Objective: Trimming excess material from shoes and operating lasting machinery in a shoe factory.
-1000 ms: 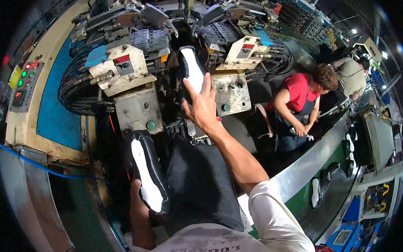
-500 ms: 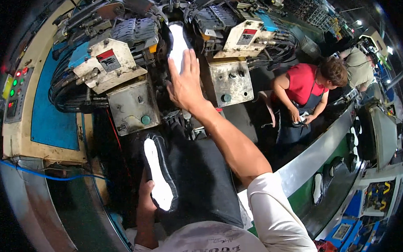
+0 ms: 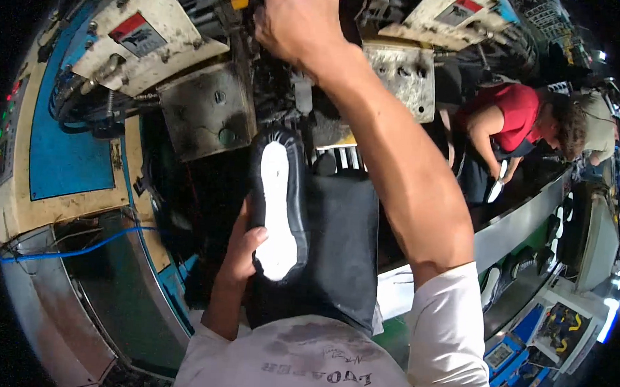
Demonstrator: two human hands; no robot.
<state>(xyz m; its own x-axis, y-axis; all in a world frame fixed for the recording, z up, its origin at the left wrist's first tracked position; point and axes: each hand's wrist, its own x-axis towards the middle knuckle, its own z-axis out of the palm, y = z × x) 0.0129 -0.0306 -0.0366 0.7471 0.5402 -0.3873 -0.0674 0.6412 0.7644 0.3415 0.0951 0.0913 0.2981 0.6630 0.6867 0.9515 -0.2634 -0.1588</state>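
Note:
A black shoe upper with a white insole (image 3: pixel 275 199) is held sole-up over my lap. My left hand (image 3: pixel 243 254) grips its side near the lower end, with the thumb against the white edge. The remaining left fingers are behind the shoe. Up at the machine, between its two side heads, is my right hand (image 3: pixel 299 22). Its fingers run out of the top of the picture, so what they touch is hidden. My right forearm stretches across to it.
Soiled machine boxes (image 3: pixel 207 108) flank the middle, with a control panel (image 3: pixel 10 125) at far left. A person in red (image 3: pixel 507 118) handles a shoe at the right. Beside them a metal-edged conveyor (image 3: pixel 507 221) carries several shoes. A blue hose (image 3: pixel 76 250) crosses the lower left.
The view has tipped downward, so the machine sits higher in the picture. My right hand, earlier flat on a shoe in the machine, now reaches the top edge. The held shoe stands more upright.

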